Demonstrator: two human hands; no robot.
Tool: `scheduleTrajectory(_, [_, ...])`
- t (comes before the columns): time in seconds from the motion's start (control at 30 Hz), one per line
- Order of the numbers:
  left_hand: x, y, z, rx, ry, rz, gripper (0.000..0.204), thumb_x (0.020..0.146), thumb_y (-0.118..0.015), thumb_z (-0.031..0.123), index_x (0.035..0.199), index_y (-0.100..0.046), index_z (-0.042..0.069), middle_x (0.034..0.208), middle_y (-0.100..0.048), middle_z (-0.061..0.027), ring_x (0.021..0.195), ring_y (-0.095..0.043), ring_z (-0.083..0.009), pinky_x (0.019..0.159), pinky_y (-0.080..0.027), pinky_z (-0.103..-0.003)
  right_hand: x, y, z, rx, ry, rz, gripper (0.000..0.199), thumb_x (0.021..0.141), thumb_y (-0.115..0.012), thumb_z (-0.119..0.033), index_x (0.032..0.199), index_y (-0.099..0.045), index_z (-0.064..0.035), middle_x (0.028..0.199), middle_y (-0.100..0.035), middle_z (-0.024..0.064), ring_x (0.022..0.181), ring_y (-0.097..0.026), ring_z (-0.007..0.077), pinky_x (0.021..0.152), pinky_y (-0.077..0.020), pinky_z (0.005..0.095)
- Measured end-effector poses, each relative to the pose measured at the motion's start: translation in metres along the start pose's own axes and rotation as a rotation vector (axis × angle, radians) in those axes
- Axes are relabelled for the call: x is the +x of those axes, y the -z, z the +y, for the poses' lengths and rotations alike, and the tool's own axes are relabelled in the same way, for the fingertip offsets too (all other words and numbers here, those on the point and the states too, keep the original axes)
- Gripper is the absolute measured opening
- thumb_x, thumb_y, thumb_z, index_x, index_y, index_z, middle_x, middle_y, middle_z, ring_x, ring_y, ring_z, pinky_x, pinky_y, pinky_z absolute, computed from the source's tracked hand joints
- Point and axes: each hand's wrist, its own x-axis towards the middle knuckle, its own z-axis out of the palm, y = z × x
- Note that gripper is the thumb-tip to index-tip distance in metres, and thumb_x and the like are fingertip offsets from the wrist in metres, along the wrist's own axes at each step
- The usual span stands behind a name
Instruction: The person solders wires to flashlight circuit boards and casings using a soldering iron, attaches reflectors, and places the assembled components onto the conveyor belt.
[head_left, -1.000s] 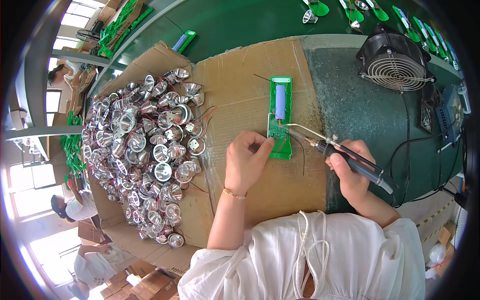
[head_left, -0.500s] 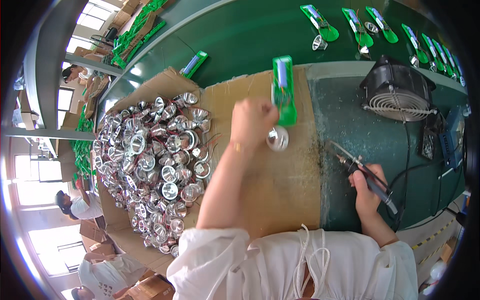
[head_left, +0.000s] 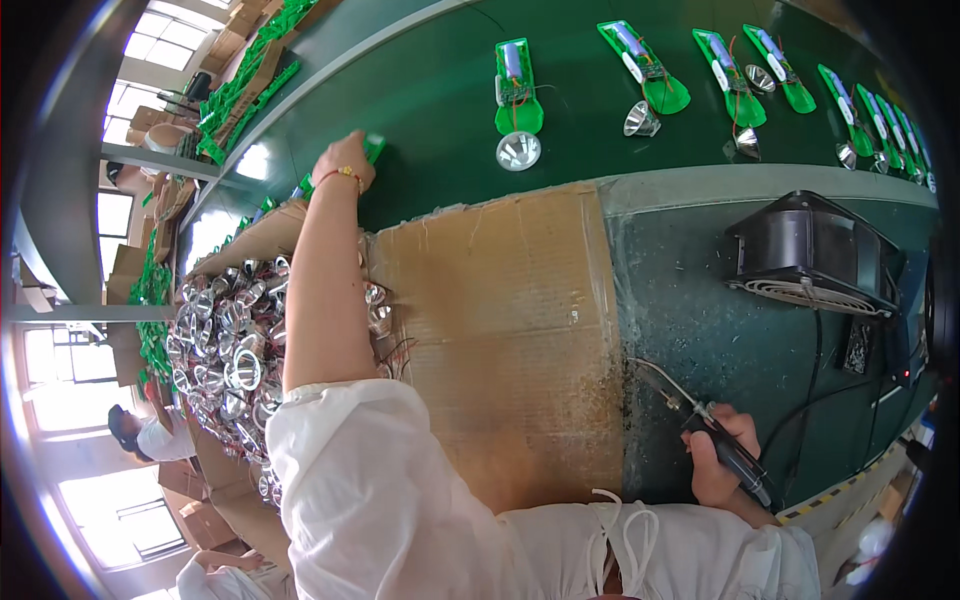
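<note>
My left hand reaches far forward to the left on the green surface. It is closed at a green plastic casing, whose end sticks out beside the fingers; the fingertips are hidden. In my right hand, low on the right, is a soldering iron with a thin metal feed tube, its tip pointing up and left over the bench. Beyond the cardboard mat lies another green casing with a blue-violet battery and wires. A shiny reflector cup sits at its near end.
A cardboard box on the left holds a heap of reflector cups, partly behind my left arm. Several green casings with reflectors line the far right. A black fan and a blue unit stand at right. Other people are at the left.
The green casing with its reflector has gone from the cardboard mat to the green surface beyond. My left hand has moved away to the far left casing. My right hand still holds the iron.
</note>
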Motion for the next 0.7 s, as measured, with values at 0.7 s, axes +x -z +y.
scheduleTrajectory(0.7, [-0.305, -0.009, 0.044, -0.679, -0.066, 0.557, 0.015, 0.072, -0.068, 0.019, 0.078, -0.065, 0.005, 0.08, -0.062, -0.0054, 0.071, -0.058, -0.0227, 0.064, -0.047, -0.035, 0.0, -0.009, -0.001, 0.035, -0.042, 0.165, 0.017, 0.081, -0.063, -0.01, 0.088, -0.052, 0.0013, 0.07, -0.061, 0.0078, 0.06, -0.055, 0.0092, 0.055, -0.0441, 0.0215])
